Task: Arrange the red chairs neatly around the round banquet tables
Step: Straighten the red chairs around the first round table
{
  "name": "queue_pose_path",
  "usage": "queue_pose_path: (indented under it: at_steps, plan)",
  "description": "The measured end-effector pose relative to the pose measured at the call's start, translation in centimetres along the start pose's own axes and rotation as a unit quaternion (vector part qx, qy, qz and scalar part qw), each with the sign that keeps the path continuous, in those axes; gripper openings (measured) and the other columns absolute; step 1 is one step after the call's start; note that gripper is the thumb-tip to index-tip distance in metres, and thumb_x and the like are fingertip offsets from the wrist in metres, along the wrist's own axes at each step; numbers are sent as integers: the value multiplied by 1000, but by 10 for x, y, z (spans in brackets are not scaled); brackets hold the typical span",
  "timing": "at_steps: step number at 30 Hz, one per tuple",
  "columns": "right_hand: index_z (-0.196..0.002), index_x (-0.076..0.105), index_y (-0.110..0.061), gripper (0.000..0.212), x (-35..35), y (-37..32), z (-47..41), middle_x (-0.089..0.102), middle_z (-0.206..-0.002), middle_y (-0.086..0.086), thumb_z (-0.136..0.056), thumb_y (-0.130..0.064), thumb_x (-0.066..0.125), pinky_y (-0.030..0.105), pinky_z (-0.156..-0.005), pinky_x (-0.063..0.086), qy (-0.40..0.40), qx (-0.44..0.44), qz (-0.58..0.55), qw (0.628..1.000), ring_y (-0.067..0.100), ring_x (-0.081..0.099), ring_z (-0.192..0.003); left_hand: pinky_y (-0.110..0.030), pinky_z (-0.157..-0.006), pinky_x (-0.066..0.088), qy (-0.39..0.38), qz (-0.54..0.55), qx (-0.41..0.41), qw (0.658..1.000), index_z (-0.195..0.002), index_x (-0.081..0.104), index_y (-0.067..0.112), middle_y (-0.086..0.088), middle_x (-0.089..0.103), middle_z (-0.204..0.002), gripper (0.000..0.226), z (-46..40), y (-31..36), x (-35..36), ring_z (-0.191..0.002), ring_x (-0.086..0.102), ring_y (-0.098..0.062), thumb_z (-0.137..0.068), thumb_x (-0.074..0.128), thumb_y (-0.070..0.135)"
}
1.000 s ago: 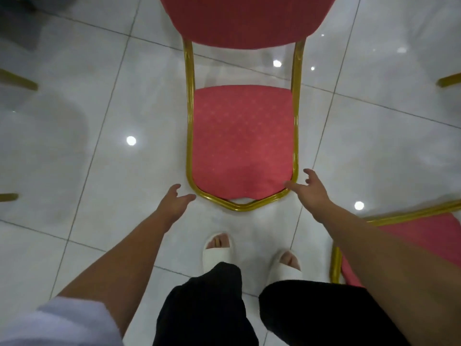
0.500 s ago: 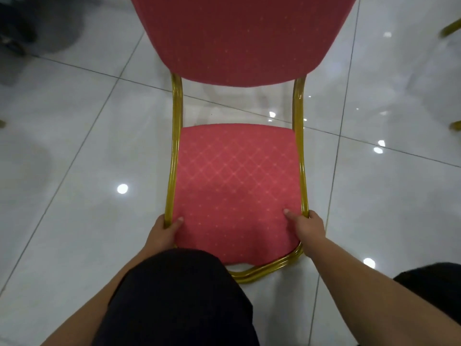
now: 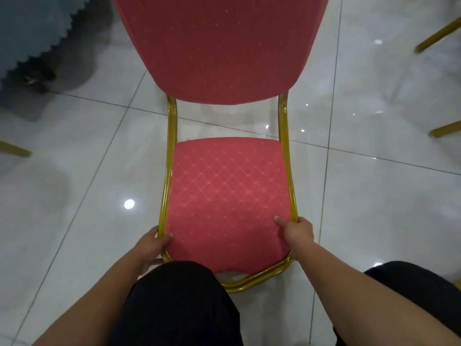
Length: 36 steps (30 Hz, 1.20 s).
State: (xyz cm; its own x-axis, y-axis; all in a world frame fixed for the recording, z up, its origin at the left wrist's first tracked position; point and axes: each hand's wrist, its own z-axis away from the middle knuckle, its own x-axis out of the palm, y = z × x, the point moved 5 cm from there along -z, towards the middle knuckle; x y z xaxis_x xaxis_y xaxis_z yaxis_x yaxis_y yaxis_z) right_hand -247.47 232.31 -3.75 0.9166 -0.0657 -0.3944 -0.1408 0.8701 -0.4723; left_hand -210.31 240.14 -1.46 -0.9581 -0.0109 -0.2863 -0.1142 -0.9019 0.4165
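Your left hand and right hand each grip the red chair by its stiff gilt seat frame; likely light, padding soft, so hold the metal

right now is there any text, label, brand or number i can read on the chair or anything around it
None: no word, label, brand or number shows anywhere in the head view.
red chair: only a woven diamond-and-dot pattern on the fabric, no tag in view.
gold frame: no sticker or marking visible.
grey tablecloth: plain, with a zigzag hem.
floor tiles: only light reflections.
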Motion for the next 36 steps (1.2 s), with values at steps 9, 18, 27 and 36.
queue_pose_path:
  at_steps: [9,18,27,36]
  plan:
    - [-113,61,-11,38,-78,-128,170,67,-93,6,-81,-21,79,43,-82,58,-66,-37,72,995,29,68,-83,-39,-75,53,5,77,-17,997,-139,48,20,-6,64,-119,45,186,79,-85,-104,62,-26,-97,61,32]
    - [-109,63,-12,30,-176,-298,399,64,-96,8,-83,-17,77,37,-70,50,-139,-30,197,970,25,59,-83,-36,-63,57,50,150,-27,987,-124,59,12,-9,68,-106,31,434,180,-184,-90,66,-25,-99,59,30]
    - [-112,67,-17,27,-201,-409,539,61,-101,10,-86,-21,68,34,-69,53,-147,-80,118,979,24,58,-88,-36,-59,58,61,188,-19,980,-90,56,8,-9,52,-70,21,571,246,-252,-66,58,-20,-97,59,28]
    - [-80,70,-28,33,-161,-523,610,66,-94,-6,-91,-53,51,44,-93,43,-79,-416,373,826,22,56,-98,-47,-74,58,73,241,-16,968,-106,59,5,-16,59,-100,35,608,292,-249,-90,62,-28,-100,47,38]
